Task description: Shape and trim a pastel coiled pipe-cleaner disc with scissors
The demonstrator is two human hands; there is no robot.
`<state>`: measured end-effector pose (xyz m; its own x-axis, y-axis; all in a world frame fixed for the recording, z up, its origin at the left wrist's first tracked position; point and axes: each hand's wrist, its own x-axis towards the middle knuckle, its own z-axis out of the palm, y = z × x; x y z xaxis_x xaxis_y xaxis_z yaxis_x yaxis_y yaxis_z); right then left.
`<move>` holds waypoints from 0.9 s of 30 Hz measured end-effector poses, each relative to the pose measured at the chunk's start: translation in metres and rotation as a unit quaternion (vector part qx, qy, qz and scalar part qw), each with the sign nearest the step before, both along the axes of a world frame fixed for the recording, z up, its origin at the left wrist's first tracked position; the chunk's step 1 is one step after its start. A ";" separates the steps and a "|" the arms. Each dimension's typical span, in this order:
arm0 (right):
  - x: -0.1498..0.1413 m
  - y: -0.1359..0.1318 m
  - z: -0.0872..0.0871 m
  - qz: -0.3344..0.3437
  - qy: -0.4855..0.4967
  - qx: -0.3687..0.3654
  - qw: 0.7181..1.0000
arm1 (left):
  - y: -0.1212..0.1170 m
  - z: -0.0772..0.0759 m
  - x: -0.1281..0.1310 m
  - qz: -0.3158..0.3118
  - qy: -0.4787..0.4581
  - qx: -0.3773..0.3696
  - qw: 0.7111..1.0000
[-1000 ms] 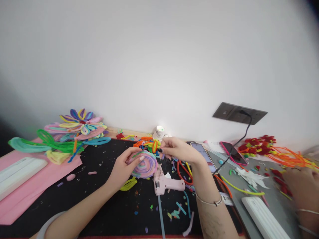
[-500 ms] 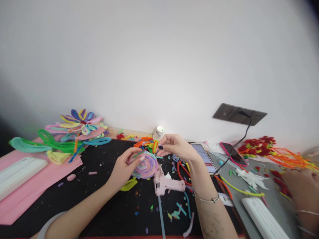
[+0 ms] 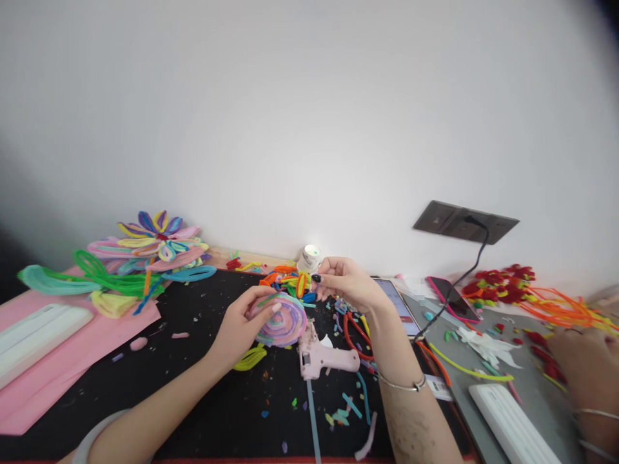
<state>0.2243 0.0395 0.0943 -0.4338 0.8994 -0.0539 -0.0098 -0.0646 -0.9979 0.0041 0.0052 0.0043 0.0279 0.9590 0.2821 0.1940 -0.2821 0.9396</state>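
Note:
My left hand (image 3: 249, 322) grips a round pastel coil of fuzzy pipe cleaner (image 3: 282, 320), thumb across its face and fingers behind. Just beyond the coil lies a cluster of bright pipe-cleaner loops (image 3: 290, 281) in orange, yellow, green and blue. At the cluster's right side my right hand (image 3: 341, 283) is closed in a pinch, its dark-nailed thumb beside a yellow-and-orange loop. What sits between those fingertips, if anything, I cannot make out. A pale pink glue gun (image 3: 329, 359) lies below the coil, a glue stick (image 3: 313, 419) trailing from it.
Pipe-cleaner flowers (image 3: 162, 241) rest on pink paper (image 3: 62, 380) at left. A white cup (image 3: 309, 256) stands against the wall. To the right are a phone (image 3: 396, 303), a pink-edged phone (image 3: 452, 299), a black cable (image 3: 454, 283) and another person's hand (image 3: 585, 361).
My right hand has shifted slightly right, and more of a blue piece shows beside its thumb. My left hand and the coil stay in place.

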 end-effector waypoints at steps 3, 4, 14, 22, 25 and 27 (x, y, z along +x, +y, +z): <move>0.000 -0.001 0.000 0.000 0.006 -0.028 1.000 | 0.000 0.000 0.000 -0.001 -0.002 0.000 1.000; 0.001 -0.001 0.000 -0.001 0.006 -0.030 1.000 | -0.001 0.001 0.000 -0.001 -0.003 0.000 1.000; 0.000 -0.001 -0.002 -0.016 -0.038 -0.028 0.999 | 0.000 0.000 0.000 -0.002 -0.001 0.005 1.000; -0.001 -0.002 -0.001 -0.017 -0.031 -0.021 0.999 | -0.001 -0.002 -0.001 -0.003 0.000 0.000 1.000; -0.001 -0.002 -0.001 -0.016 -0.021 -0.009 1.000 | -0.001 -0.002 -0.001 -0.005 -0.002 -0.002 1.000; 0.000 -0.002 -0.001 -0.014 -0.016 -0.001 1.000 | 0.000 -0.001 0.000 -0.004 -0.003 -0.003 1.000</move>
<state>0.2243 0.0380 0.0931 -0.4060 0.9113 -0.0685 0.0206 -0.0659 -0.9976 0.0043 0.0048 0.0033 0.0342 0.9606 0.2757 0.1852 -0.2772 0.9428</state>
